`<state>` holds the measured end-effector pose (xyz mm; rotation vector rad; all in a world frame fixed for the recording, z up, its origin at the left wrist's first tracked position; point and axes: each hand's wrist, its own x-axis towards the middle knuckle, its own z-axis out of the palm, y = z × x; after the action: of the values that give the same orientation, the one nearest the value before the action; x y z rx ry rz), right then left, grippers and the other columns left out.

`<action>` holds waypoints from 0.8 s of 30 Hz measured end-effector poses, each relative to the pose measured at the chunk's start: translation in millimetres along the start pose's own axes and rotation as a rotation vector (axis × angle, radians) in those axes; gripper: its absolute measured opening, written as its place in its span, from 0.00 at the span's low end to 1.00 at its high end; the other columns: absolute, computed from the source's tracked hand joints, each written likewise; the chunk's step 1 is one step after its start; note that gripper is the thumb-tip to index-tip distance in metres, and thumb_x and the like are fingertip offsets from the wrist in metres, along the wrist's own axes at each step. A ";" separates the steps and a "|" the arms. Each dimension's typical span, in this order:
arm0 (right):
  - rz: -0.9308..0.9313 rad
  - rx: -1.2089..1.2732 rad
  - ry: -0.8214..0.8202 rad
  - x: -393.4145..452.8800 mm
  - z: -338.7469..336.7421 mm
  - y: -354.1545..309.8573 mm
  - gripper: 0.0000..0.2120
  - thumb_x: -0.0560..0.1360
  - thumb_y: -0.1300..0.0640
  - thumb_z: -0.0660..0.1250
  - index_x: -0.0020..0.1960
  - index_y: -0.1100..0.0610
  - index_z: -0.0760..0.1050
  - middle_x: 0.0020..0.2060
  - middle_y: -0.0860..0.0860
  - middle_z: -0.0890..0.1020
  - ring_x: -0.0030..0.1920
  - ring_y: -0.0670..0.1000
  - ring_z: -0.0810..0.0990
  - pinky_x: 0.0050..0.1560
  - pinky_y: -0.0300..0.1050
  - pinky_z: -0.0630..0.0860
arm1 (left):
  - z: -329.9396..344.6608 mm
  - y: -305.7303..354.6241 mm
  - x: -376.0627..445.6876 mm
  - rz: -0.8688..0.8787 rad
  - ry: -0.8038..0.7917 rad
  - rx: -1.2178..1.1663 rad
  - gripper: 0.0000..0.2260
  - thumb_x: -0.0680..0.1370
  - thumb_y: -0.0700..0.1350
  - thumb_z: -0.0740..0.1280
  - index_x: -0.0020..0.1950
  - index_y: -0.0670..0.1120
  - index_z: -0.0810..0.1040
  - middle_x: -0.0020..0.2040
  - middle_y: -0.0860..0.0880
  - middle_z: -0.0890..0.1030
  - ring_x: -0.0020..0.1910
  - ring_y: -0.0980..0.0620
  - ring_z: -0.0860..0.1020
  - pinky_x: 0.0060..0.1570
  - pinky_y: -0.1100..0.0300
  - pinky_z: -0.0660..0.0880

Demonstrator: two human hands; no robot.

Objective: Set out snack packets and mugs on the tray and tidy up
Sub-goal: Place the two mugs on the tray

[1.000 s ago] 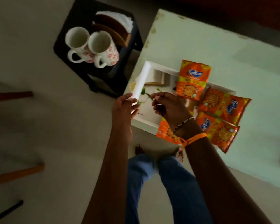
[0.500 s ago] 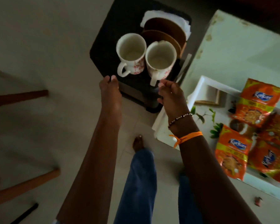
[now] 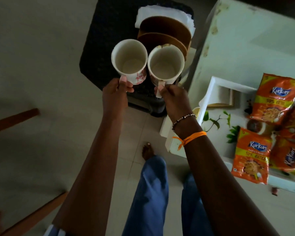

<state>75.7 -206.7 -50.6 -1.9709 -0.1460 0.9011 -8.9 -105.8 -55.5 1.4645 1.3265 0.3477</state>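
Observation:
Two white mugs with red flower print are held side by side above the black stool (image 3: 107, 31). My left hand (image 3: 116, 94) grips the handle of the left mug (image 3: 129, 61). My right hand (image 3: 173, 99) grips the handle of the right mug (image 3: 165, 63). Both mugs look empty inside. At the right, a white tray (image 3: 211, 89) with a leaf print lies on the pale green table (image 3: 245, 45). Several orange snack packets (image 3: 252, 155) lie on the tray's right part.
On the stool behind the mugs stands a brown wooden holder (image 3: 163, 29) with white napkins (image 3: 153, 11). Wooden chair legs (image 3: 14, 118) cross the floor at the left. My legs in blue trousers and a bare foot (image 3: 147, 151) are below.
Both hands left the tray, reached to the stool and took hold of the mugs' handles. The mugs now sit higher and closer to the camera.

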 end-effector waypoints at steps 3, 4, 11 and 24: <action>-0.012 0.101 0.026 -6.7 -4.4 5.6 0.07 0.75 0.60 0.62 0.41 0.58 0.78 0.37 0.55 0.82 0.42 0.53 0.78 0.50 0.51 0.74 | -1.7 -2.0 -6.1 0.021 -0.021 -0.003 0.15 0.79 0.44 0.59 0.33 0.49 0.73 0.33 0.51 0.77 0.29 0.66 0.76 0.35 0.72 0.70; -0.017 0.163 0.033 -11.6 -10.0 8.9 0.08 0.75 0.61 0.62 0.39 0.57 0.76 0.34 0.52 0.80 0.40 0.51 0.77 0.50 0.53 0.74 | -2.1 -2.5 -12.0 0.030 -0.026 -0.011 0.14 0.79 0.44 0.59 0.33 0.49 0.73 0.33 0.51 0.77 0.29 0.66 0.76 0.36 0.71 0.70; -0.055 0.274 0.070 -65.8 -75.8 61.9 0.07 0.72 0.55 0.62 0.37 0.54 0.74 0.34 0.51 0.78 0.42 0.50 0.76 0.52 0.56 0.76 | 20.5 -6.7 -90.6 0.075 -0.135 0.050 0.13 0.79 0.46 0.60 0.35 0.47 0.75 0.33 0.52 0.79 0.31 0.67 0.75 0.34 0.77 0.66; 0.125 0.718 0.221 -118.8 -175.3 157.6 0.13 0.78 0.66 0.56 0.36 0.60 0.72 0.29 0.44 0.82 0.38 0.41 0.81 0.51 0.41 0.79 | 108.9 -35.8 -208.1 -0.021 -0.361 0.216 0.13 0.79 0.48 0.60 0.38 0.45 0.78 0.37 0.51 0.81 0.40 0.53 0.78 0.48 0.55 0.72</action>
<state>64.0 -470.2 -60.1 -1.3942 0.3844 0.6761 -12.8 -342.7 -39.0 1.6018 1.1090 -0.0767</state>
